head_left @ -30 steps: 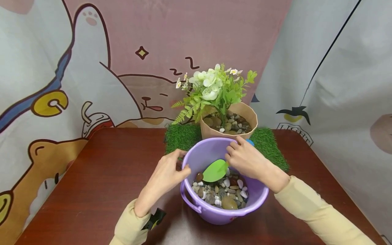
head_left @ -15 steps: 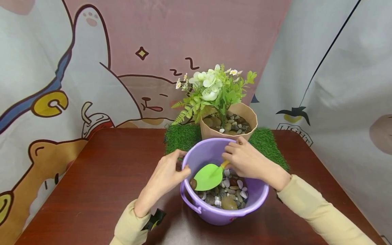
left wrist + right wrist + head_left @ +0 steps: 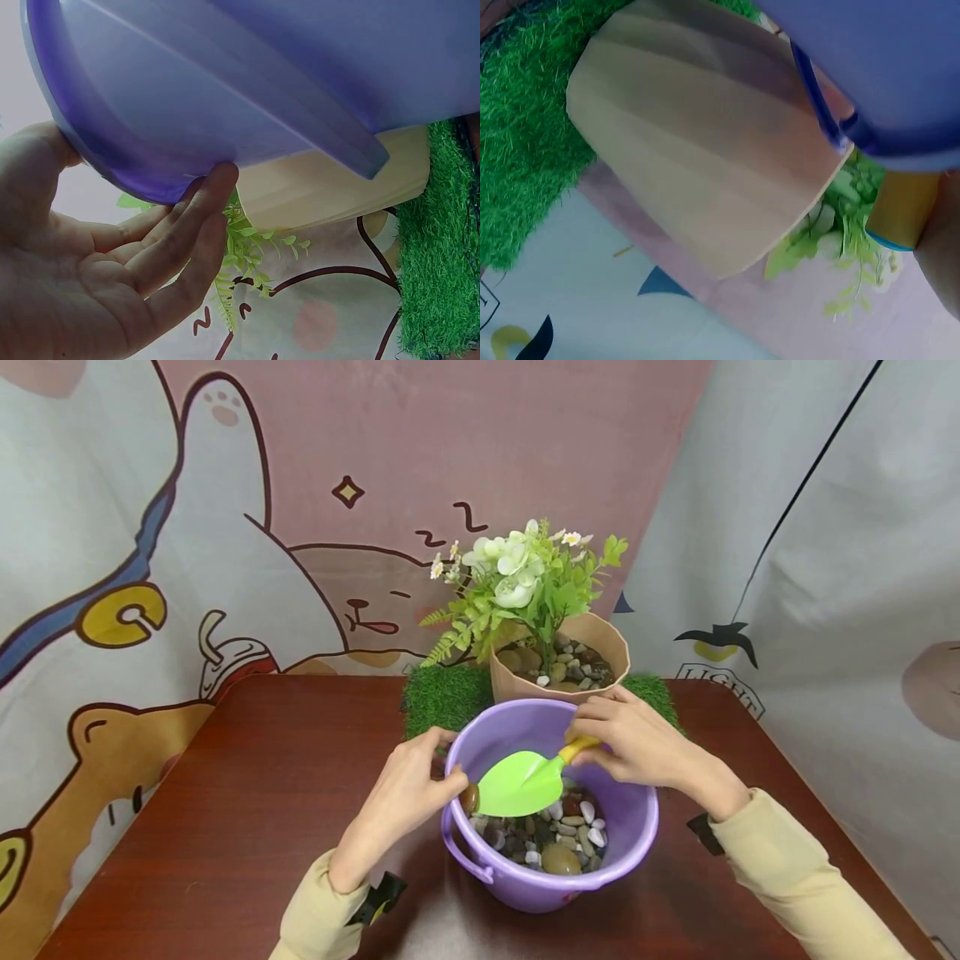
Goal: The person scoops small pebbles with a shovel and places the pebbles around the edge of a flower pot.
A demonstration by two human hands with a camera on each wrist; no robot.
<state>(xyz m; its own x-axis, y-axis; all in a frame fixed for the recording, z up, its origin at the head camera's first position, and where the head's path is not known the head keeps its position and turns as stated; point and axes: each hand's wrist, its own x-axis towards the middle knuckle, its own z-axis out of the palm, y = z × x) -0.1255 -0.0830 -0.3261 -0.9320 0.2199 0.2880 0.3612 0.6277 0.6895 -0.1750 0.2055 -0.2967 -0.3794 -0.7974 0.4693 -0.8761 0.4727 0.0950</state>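
A purple bucket (image 3: 528, 893) stands on the table, with pebbles (image 3: 560, 858) of several colours at its bottom. My left hand (image 3: 405, 785) grips its left rim, thumb over the edge and fingers against the outer wall, as the left wrist view also shows. In my right hand (image 3: 641, 739) is a small shovel (image 3: 519, 783) with a light green blade and yellow handle (image 3: 577, 748). Its blade hangs tilted inside the bucket, above the pebbles. A brown stone (image 3: 470, 798) lies at the blade's tip, close to my left thumb. The handle's end (image 3: 904, 210) shows in the right wrist view.
Just behind the bucket stands a beige pot (image 3: 558, 685) with stones and white flowers (image 3: 513, 568). The pot rests on an artificial grass mat (image 3: 450, 697). The brown table (image 3: 300, 793) ends at a cartoon-printed cloth (image 3: 420, 452). The bucket's handle (image 3: 467, 853) hangs at its left side.
The shovel blade has swung left and risen towards the left rim, bringing the brown stone with it. My right hand has shifted right, showing more yellow handle. My left hand stays put.
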